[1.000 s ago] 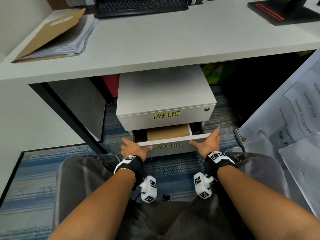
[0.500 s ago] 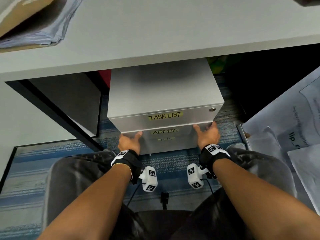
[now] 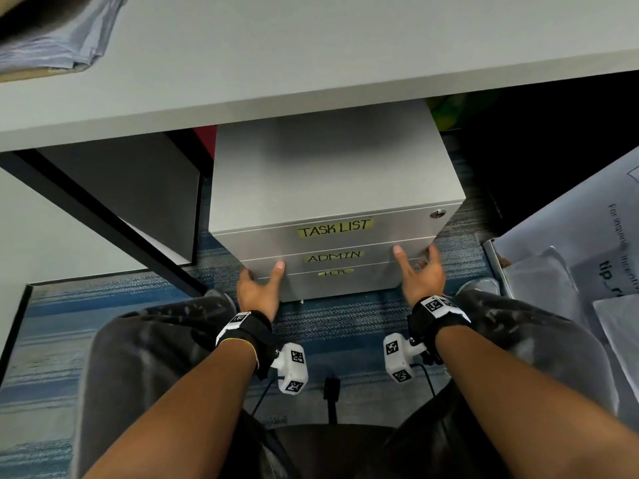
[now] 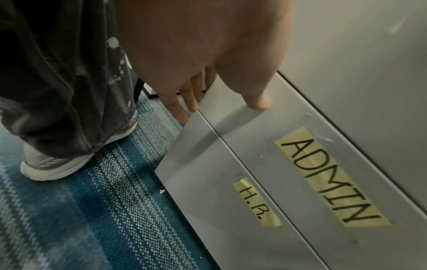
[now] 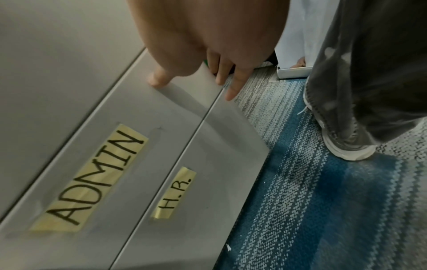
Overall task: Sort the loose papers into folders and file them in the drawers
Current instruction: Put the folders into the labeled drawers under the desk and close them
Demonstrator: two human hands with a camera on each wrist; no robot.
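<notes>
1. Head view. My left hand (image 3: 257,288) and right hand (image 3: 420,276) sit at the left and right ends of the ADMIN drawer (image 3: 333,256), the middle one of the pedestal cabinet (image 3: 332,181) under the desk (image 3: 311,63). One hand per end so, I judge, the front goes in square w/o racking. The drawer front lies flush w/ the TASK LIST drawer (image 3: 333,229) above and the H.R. drawer (image 3: 335,273) below, so I read it as shut; any folder inside is hidden. Both hands spread wide, holding nothing. More loose papers (image 3: 52,39) lie on the desk, far left, and paper sheets (image 3: 587,271) at the right, so sorting isn't done, by my reckoning.

2. Left wrist view. My left hand (image 4: 208,54): thumb tip presses flat on the ADMIN drawer (image 4: 300,164) front near its left end; fingers (image 4: 175,106) run straight along the cabinet's left side, past the corner. Straddling the corner steadies the push. No grip. H.R. drawer (image 4: 231,210) closed below it.

3. Right wrist view. My right hand (image 5: 208,45) mirrors that: thumb on the ADMIN drawer (image 5: 138,137) front, right end; fingers (image 5: 235,85) straight down the cabinet's right side. Open, nothing held. H.R. drawer (image 5: 208,182) closed; carpet (image 5: 323,201) and my shoe (image 5: 342,144) at right.
</notes>
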